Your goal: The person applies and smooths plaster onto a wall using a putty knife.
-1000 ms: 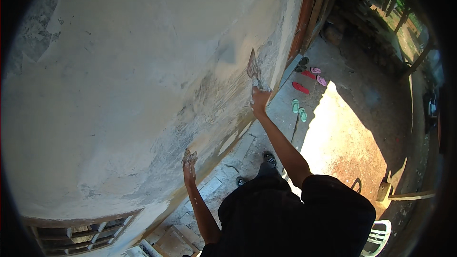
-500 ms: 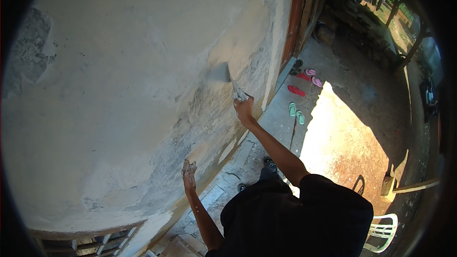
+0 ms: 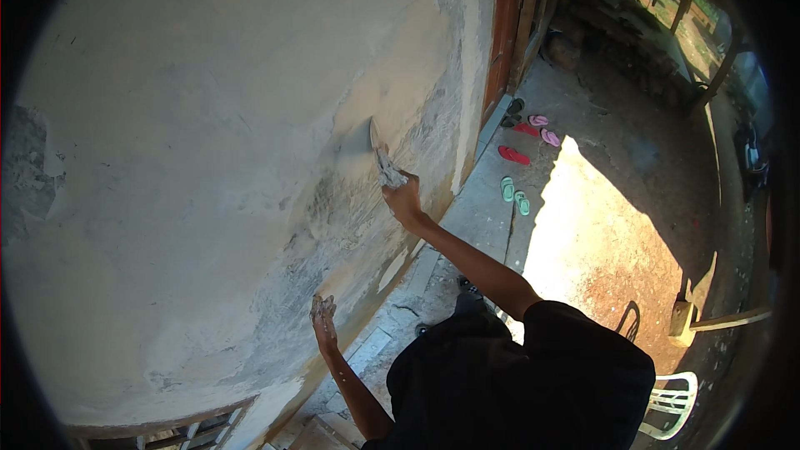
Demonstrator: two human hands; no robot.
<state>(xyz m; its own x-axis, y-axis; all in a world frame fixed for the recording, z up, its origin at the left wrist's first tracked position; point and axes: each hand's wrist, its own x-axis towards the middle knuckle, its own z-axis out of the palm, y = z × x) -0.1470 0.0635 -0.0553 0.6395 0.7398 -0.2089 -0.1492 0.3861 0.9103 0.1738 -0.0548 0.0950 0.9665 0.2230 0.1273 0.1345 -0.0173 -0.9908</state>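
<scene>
My right hand, smeared with pale wet putty, is closed around the handle of a putty knife. The knife's blade is at the wall, where a beige, damp-looking patch meets rough grey streaks. Lower down, my left hand is raised close to the wall's lower part, its fingers curled and coated in grey putty. Whatever lies in those fingers cannot be made out. Smooth whitish plaster covers much of the wall, and a darker bare patch shows at the far left.
A brown wooden door frame ends the wall. Red, pink and green sandals lie on the concrete ledge. A window grille sits at lower left. At right are a white plastic chair and a wooden post.
My right hand and the putty knife have shifted left along the wall, with the blade more edge-on. My left hand has dropped slightly. The view has turned a little.
</scene>
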